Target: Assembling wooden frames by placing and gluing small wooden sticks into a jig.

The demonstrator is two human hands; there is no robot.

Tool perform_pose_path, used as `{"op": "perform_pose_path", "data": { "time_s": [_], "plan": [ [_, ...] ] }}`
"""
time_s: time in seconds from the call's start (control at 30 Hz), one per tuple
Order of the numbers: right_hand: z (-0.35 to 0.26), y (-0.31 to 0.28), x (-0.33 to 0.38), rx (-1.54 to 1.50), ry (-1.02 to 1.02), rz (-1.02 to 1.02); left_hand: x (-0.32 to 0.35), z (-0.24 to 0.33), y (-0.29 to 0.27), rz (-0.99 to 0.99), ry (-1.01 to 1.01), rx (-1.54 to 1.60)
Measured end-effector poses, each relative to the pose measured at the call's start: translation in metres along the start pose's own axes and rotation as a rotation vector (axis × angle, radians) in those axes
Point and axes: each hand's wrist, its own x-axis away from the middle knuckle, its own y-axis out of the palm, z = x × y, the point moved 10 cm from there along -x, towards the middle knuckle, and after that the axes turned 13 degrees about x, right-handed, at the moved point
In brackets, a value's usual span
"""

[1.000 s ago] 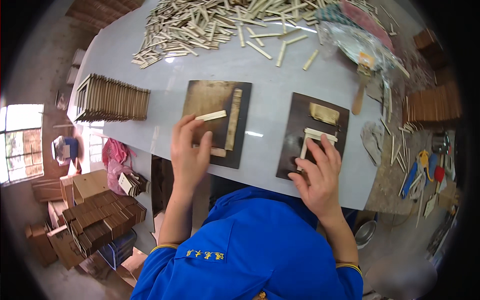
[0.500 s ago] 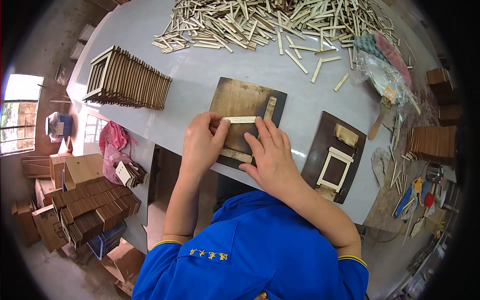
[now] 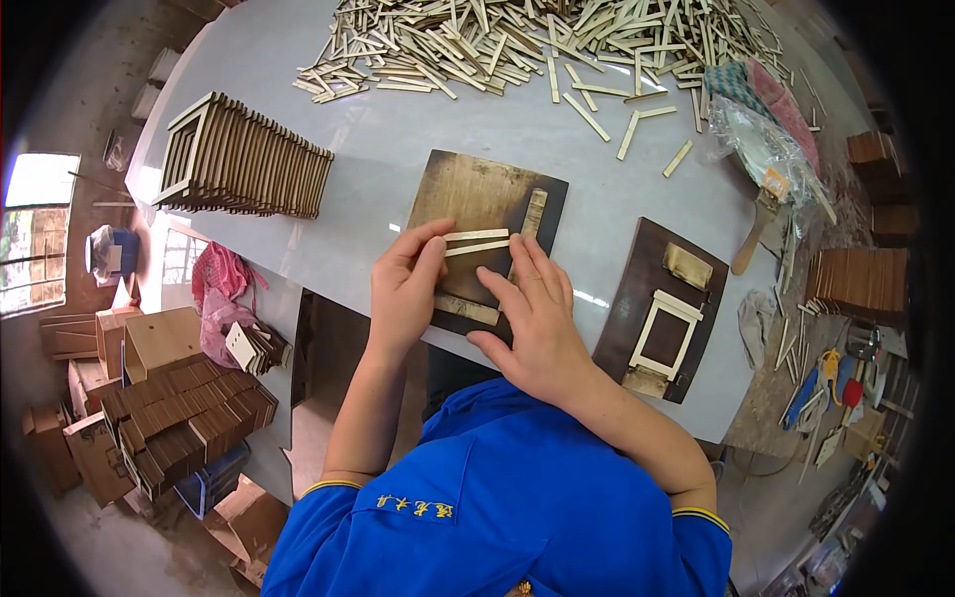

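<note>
right, so the left hand (image 3: pixel 400 291) is just left of the middle of the frame, its forearm rising steeply from the lower edge, with the back of the hand mostly toward the camera. its thumb and forefinger come together at the upper right of that hand, pinching the left ends of the upper strip (image 3: pixel 477 235) and the lower strip (image 3: pixel 479 248), both pale and slim; the other fingers curl in beneath, partly hidden. and the right hand (image 3: pixel 542 323), near the middle, comes in on a slant: the forearm runs from the lower right up toward the upper left, elbow bent out, back of the hand up. fingers loosely spread here, thumb well apart and pointing left, a fingertip meeting the right ends of the strips.

look at the lie of those strips, then: over the dark board (image 3: pixel 453 189) at the centre of the frame. the upper strip's long axis runs nearly level, left to right; the lower one tilts up toward the right, so the pair makes a narrow wedge, wide at the left hand and closing at the right fingertip. over to the right of the frame, a pale rectangular frame (image 3: pixel 649 326) sits on a second dark board (image 3: pixel 622 323), its long axis leaning, top end toward the upper right.
</note>
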Motion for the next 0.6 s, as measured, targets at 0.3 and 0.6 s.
{"op": "perform_pose_path", "data": {
  "time_s": [0.3,0.6],
  "plan": [
    [0.016,-0.026,0.018,-0.163,0.056,0.118,0.037,-0.014,0.042,-0.269,-0.327,0.439],
    [0.037,-0.06,0.032,-0.132,0.121,0.223,0.065,-0.016,0.083,-0.419,-0.315,0.144]
  ]
}}
